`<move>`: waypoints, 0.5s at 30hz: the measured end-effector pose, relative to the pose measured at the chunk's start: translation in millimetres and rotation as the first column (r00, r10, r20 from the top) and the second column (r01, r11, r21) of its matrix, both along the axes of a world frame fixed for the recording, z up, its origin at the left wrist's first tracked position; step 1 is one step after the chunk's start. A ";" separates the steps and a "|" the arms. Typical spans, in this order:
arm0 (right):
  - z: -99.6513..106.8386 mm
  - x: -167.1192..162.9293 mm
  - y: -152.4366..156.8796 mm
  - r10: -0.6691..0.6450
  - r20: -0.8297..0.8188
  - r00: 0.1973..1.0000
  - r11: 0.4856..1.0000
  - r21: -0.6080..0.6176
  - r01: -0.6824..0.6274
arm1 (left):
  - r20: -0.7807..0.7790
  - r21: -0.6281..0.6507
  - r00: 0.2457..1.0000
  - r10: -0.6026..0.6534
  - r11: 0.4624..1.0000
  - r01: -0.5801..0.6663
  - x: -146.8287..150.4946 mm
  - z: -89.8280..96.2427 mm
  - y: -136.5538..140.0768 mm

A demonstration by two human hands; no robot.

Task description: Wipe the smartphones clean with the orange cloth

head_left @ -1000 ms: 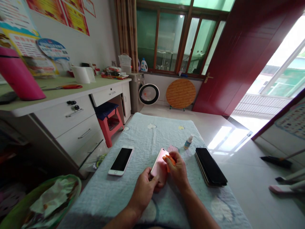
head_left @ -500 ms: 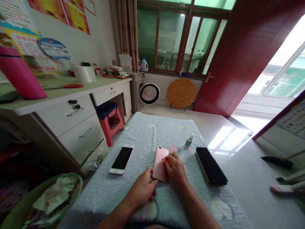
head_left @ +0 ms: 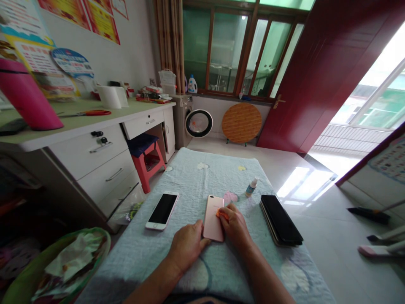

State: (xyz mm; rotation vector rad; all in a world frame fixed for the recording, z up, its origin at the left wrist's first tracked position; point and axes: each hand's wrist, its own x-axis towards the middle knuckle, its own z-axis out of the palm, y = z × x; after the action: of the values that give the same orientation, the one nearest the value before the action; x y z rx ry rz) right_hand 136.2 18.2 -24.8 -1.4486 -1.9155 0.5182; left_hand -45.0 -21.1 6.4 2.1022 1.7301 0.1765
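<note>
A pink smartphone (head_left: 212, 223) lies back side up on the blue cloth cover (head_left: 221, 169), its camera at the far end. My left hand (head_left: 187, 240) is closed on the phone's near left corner, thumb along the bottom edge and fingers at the left side. Pinched in my right hand (head_left: 234, 223) is an orange cloth (head_left: 222, 213), pressed against the right part of the phone's back. Most of the cloth is hidden by the fingers. To the left lies a white smartphone (head_left: 162, 211), dark screen up. A small spray bottle (head_left: 251, 187) stands beyond my right hand.
A stack of dark devices (head_left: 281, 219) lies at the right edge of the cover. A green bin (head_left: 106, 240) with crumpled paper is at lower left. The white desk (head_left: 95, 158) runs along the left wall, with a red stool (head_left: 147, 164) beside it.
My left hand has shifted slightly up, and its thumb now reaches along the phone's bottom edge. My right hand stays on the phone's back with the orange cloth, moved only a little.
</note>
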 end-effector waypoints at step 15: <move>23.5 2.4 -47.1 0.233 0.057 0.971 0.960 -0.171 -0.221 | 0.013 0.069 0.999 -0.042 0.997 0.041 -6.2 -8.8 0.1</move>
State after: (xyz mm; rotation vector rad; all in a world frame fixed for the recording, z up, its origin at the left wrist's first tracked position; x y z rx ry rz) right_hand 138.6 -28.9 -1.3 -1.3727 -2.1581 0.7520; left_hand -51.2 -20.9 -2.5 2.1786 1.6929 0.2409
